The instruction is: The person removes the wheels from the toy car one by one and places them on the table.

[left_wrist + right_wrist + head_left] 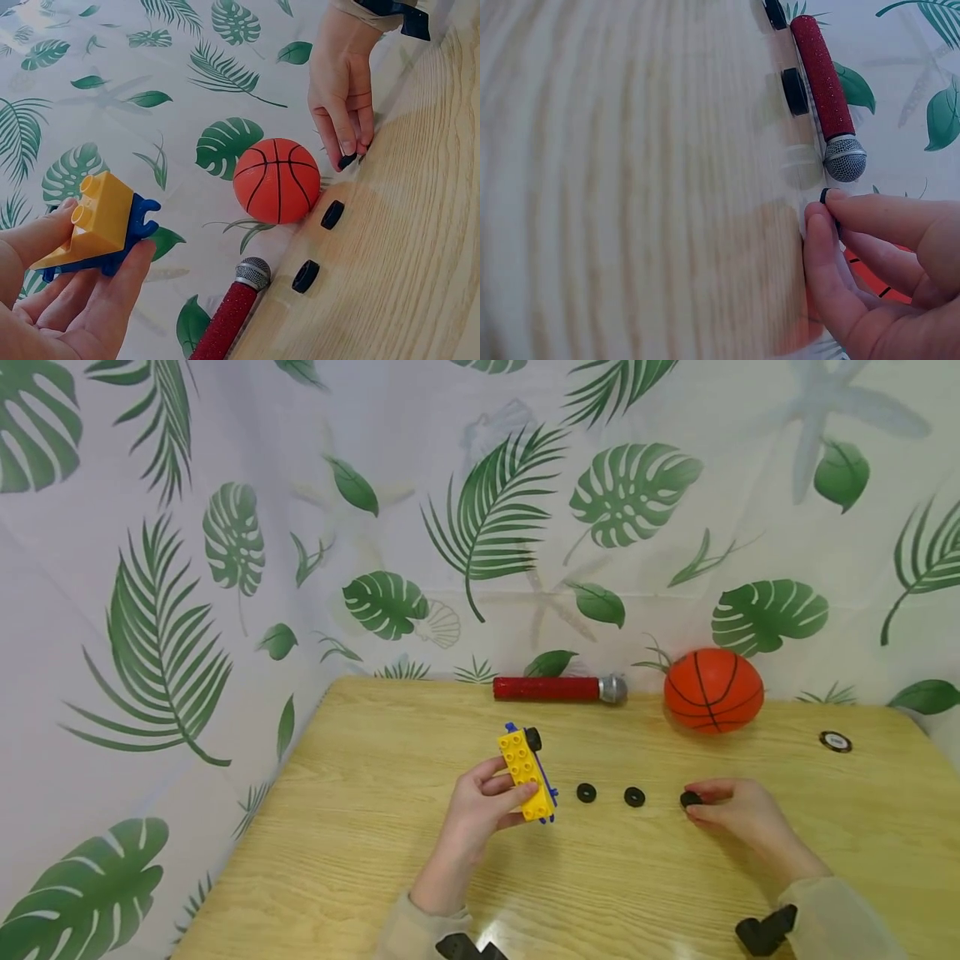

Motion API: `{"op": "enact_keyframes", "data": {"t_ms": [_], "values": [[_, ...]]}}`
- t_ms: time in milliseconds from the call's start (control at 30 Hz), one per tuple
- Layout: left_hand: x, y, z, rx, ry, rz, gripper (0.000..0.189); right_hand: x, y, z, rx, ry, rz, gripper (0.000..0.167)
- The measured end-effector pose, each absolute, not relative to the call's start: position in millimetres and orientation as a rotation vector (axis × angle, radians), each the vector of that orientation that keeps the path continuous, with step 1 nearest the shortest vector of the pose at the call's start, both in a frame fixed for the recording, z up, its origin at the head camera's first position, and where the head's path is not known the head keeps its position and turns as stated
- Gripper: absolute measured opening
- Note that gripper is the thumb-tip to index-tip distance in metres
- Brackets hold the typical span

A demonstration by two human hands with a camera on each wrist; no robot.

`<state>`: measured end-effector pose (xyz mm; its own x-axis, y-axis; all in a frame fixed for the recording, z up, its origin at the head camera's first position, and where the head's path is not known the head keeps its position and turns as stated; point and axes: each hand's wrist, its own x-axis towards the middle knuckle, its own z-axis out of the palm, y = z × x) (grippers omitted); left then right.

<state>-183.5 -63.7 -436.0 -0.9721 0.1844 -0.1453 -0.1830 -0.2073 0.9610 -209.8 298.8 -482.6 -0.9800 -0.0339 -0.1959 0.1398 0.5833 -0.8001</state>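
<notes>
My left hand grips a toy car chassis, a yellow studded block on a blue base, raised above the table. One black wheel is fitted near its far end; blue axle stubs show along its right side. At the right, my right hand pinches a small black tyre between thumb and fingers, low at the tabletop. Two more black tyres, a left one and a middle one, lie flat on the wood between the hands. In the left wrist view the chassis shows its blue hook end.
A red microphone with a silver head lies along the back of the wooden table. To its right sits an orange basketball, and a black-and-white round chip lies farther right. A leaf-patterned cloth hangs behind.
</notes>
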Motion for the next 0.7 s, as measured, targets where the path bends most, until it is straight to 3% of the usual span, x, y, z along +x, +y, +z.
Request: {"op": "enact_keyframes", "data": {"t_ms": [700], "values": [[-184.5, -60.9, -434.6, 0.024, 1.814, 2.266, 0.046, -215.1, 300.4, -485.4, 0.065, 2.772, -1.133, 0.048]]}}
